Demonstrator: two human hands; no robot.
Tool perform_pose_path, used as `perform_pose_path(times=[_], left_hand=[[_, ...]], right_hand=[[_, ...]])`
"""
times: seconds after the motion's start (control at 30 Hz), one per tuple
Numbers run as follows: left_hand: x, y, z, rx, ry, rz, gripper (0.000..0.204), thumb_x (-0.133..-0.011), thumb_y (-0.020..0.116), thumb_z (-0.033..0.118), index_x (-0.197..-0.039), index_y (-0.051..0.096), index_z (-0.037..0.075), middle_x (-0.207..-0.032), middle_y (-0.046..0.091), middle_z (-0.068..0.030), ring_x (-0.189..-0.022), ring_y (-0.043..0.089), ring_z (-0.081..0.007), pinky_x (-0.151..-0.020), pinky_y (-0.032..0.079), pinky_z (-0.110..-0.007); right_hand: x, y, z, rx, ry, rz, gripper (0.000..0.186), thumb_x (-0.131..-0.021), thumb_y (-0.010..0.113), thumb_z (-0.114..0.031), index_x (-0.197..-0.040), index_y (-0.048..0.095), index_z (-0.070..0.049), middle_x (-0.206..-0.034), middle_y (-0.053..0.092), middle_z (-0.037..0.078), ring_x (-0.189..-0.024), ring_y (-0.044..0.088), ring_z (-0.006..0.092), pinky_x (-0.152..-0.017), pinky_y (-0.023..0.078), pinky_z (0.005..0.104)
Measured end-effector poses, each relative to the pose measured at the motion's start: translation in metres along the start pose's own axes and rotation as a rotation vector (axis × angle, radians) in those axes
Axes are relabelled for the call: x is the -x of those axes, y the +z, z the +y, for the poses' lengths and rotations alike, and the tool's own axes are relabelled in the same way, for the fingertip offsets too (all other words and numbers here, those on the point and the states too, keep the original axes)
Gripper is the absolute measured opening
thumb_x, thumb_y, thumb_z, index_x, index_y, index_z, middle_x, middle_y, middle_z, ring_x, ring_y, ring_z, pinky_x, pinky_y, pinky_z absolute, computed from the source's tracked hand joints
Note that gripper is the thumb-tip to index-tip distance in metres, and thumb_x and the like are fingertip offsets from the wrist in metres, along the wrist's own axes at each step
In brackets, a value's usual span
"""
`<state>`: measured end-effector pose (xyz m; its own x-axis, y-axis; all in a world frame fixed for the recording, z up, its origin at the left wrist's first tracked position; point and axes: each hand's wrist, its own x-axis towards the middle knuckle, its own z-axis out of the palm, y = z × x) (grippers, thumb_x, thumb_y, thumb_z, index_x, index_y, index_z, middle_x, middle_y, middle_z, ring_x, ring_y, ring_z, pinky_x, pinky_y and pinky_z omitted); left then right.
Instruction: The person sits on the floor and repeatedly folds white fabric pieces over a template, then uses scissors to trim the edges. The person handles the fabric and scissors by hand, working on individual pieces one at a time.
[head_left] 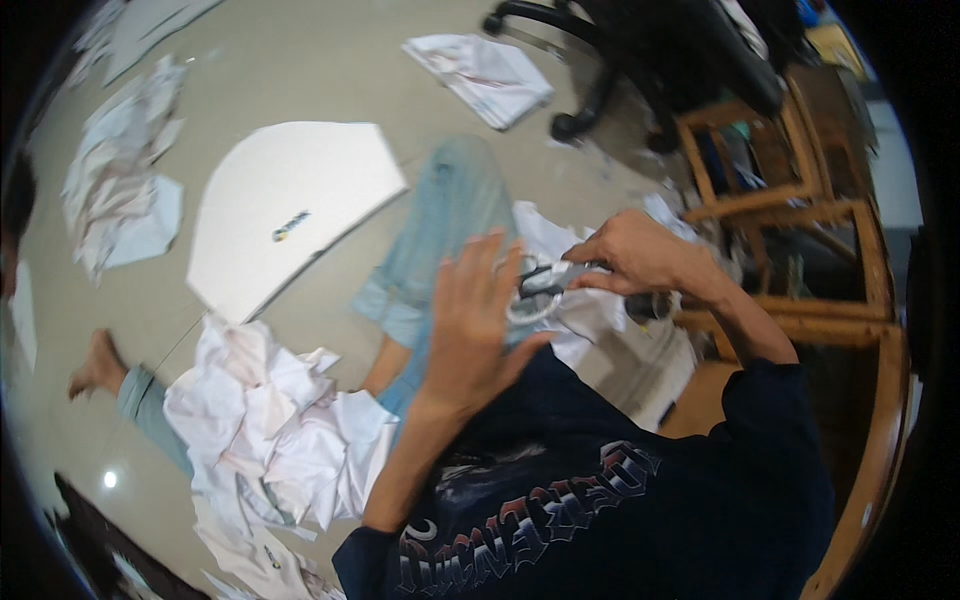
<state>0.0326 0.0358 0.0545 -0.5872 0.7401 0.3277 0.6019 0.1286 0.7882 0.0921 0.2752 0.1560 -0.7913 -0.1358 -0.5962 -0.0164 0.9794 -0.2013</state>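
Note:
My right hand [640,255] is closed on a pair of scissors [538,303]. Their looped, light-coloured handles with dark inner parts point left, and the fingers grip the grey part beyond them. Somewhat blurred, my left hand [470,320] is raised just left of the loops, over the bent knee in light blue jeans. Its fingers are spread and nothing shows in it; whether it touches the scissors I cannot tell. White cloth [590,310] lies beneath the right hand. A heap of crumpled white cloth [260,410] rests over my outstretched leg.
A flat white panel [300,195] with one curved side lies on the tiled floor ahead. More white cloth [125,165] is at far left, with a folded white piece [485,78] farther ahead. A wheeled chair base [600,70] and wooden frames [780,210] stand at right.

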Motion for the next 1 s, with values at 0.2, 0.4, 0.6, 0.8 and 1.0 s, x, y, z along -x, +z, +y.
perform_pose_path(times=[0.2,0.4,0.6,0.8,1.0], left_hand=[[0.005,0.001,-0.056,0.219,-0.494,0.126,0.038,-0.092,0.066,0.027,-0.119,0.053,0.003,-0.106,0.057,-0.0093,-0.097,0.056,-0.0237,-0.088,0.045,-0.04],[0.019,-0.033,-0.084,0.843,-0.651,0.702,0.046,-0.107,0.032,0.042,-0.126,0.047,0.003,-0.107,0.054,-0.0085,-0.099,0.053,-0.017,-0.092,0.042,-0.033],[-0.016,-0.051,-0.109,0.824,-0.566,0.802,0.059,-0.108,0.032,0.038,-0.152,0.018,0.002,-0.136,0.04,-0.0148,-0.122,0.048,-0.0237,-0.096,0.046,-0.034],[-0.074,-0.049,-0.17,0.43,-0.445,0.672,0.068,-0.106,0.033,0.044,-0.155,0.015,0.001,-0.157,0.022,-0.0225,-0.142,0.028,-0.0356,-0.115,0.027,-0.043],[-0.111,-0.061,-0.278,-0.616,-0.641,0.501,0.076,-0.101,0.042,0.048,-0.153,0.02,-0.003,-0.159,0.014,-0.0286,-0.148,0.009,-0.0432,-0.117,0.01,-0.059]], right_hand=[[-0.084,-0.034,-0.076,0.124,-0.391,0.815,0.036,-0.08,0.075,-0.014,-0.113,0.065,-0.005,-0.118,0.061,0.013,-0.117,0.056,0.0317,-0.1,0.044,0.0439],[-0.17,0.058,-0.126,-0.967,-0.433,0.534,0.048,-0.083,0.069,-0.001,-0.128,0.054,-0.002,-0.119,0.06,0.015,-0.111,0.059,0.0272,-0.092,0.049,0.0357],[-0.232,0.029,-0.119,-1.026,-0.438,0.411,0.058,-0.082,0.068,0.001,-0.136,0.048,-0.004,-0.119,0.058,0.015,-0.106,0.061,0.0223,-0.088,0.051,0.0331],[-0.287,-0.013,-0.062,-1.183,-0.466,0.209,0.071,-0.083,0.06,0.004,-0.149,0.038,-0.011,-0.112,0.063,0.012,-0.103,0.06,0.0164,-0.084,0.052,0.0286],[-0.383,-0.043,0.039,-0.931,-0.265,0.289,0.077,-0.079,0.083,-0.026,-0.144,0.048,-0.005,-0.101,0.062,0.004,-0.098,0.058,0.0127,-0.088,0.047,0.0264]])
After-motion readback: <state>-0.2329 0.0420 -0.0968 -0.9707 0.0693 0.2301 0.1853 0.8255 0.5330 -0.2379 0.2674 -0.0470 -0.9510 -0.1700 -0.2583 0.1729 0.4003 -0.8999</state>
